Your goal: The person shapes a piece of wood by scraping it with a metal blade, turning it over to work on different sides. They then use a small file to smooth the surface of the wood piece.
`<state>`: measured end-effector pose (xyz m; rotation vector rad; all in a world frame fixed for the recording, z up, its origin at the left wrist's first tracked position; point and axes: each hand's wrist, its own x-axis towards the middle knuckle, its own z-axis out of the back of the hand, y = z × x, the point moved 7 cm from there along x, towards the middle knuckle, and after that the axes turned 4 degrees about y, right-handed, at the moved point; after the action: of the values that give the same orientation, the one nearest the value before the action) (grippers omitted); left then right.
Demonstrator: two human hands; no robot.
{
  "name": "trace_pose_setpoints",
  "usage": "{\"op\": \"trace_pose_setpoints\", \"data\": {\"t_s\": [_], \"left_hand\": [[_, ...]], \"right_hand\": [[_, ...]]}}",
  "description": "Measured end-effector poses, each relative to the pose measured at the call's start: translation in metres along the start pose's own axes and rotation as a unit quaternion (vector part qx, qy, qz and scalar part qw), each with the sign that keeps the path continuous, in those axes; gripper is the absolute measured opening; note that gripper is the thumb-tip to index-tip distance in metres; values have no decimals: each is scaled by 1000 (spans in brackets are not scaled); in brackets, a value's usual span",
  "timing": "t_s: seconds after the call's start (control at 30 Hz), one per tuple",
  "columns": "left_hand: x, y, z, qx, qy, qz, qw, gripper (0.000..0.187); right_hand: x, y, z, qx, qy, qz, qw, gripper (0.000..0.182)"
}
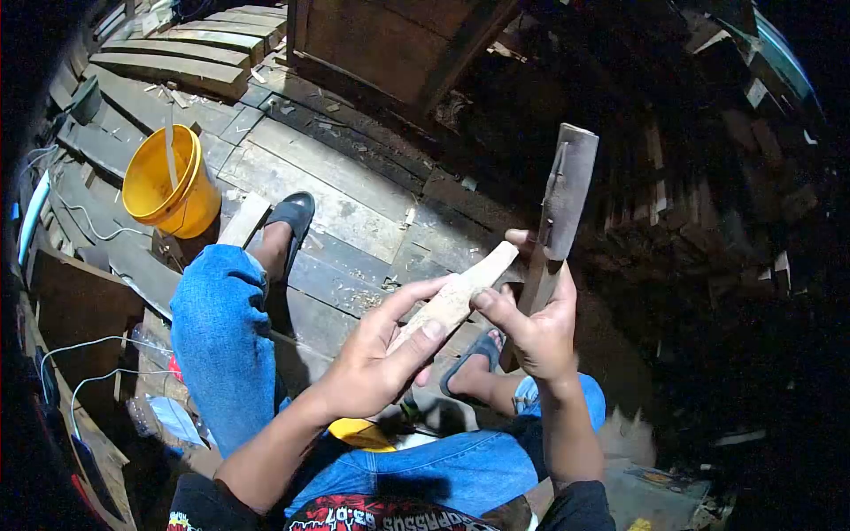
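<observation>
A pale, carved piece of wood (pixel 456 301) slants up to the right in front of me. My left hand (pixel 385 354) is wrapped round its lower part, thumb on top. In my right hand (pixel 536 327) is a tool with a broad, dark, flat head (pixel 569 190), held upright; its lower part is partly hidden by the fingers. The right thumb also touches the wood near its middle. The upper end of the wood is free, close to the right fingers.
A yellow bucket (pixel 181 186) with a flat strip standing in it is at the left. Wood shavings lie on the plank floor (pixel 341 217). Curved boards (pixel 173 66) are at the upper left, a brown wooden panel (pixel 381 44) at the top. White cables run at the left.
</observation>
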<state>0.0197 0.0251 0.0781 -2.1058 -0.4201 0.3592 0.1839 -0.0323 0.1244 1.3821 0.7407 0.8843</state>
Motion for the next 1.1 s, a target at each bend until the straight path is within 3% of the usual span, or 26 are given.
{"op": "trace_pose_setpoints", "data": {"t_s": [0.17, 0.23, 0.27, 0.43, 0.47, 0.5, 0.53, 0.7, 0.8, 0.9, 1.03, 1.1], "left_hand": [[-3, -7, -2, 20, 12, 8, 1000, 49], [-4, -7, -4, 13, 14, 12, 1000, 48], [-4, -8, -4, 17, 16, 11, 1000, 49], [-5, -5, 5, 99, 3, -22, 995, 54], [-2, -3, 7, 119, -23, -97, 988, 59], [-3, -3, 6, 125, -22, -96, 987, 60], [-4, -4, 5, 132, -19, -95, 987, 62], [-1, 2, 1, 150, -15, -95, 984, 72], [-1, 0, -3, 132, -17, -89, 987, 61], [-3, 5, -2, 146, -23, -47, 988, 54], [-2, 1, 1, 148, -31, -61, 987, 48], [-3, 1, 1, 146, -29, -58, 987, 47]], "right_hand": [[-3, 4, 2, 19, -35, 19, 999, 41], [-5, -1, 11, -23, -58, -21, 998, 32], [-6, -1, 12, -25, -63, -42, 997, 32], [-8, 5, -4, -15, -22, 44, 999, 50], [-9, 2, -5, 0, -21, 48, 999, 54], [-9, 0, -7, 15, -20, 51, 998, 58], [-10, -2, -5, 14, -24, 9, 1000, 56], [-8, -18, 10, -5, -78, -6, 997, 31], [-6, -19, 10, 1, -71, -21, 997, 26], [-5, -20, 5, 19, -40, -19, 999, 37], [-6, -24, -4, -33, 1, 18, 999, 64], [-7, -19, -12, -1, -4, 14, 1000, 64]]}}
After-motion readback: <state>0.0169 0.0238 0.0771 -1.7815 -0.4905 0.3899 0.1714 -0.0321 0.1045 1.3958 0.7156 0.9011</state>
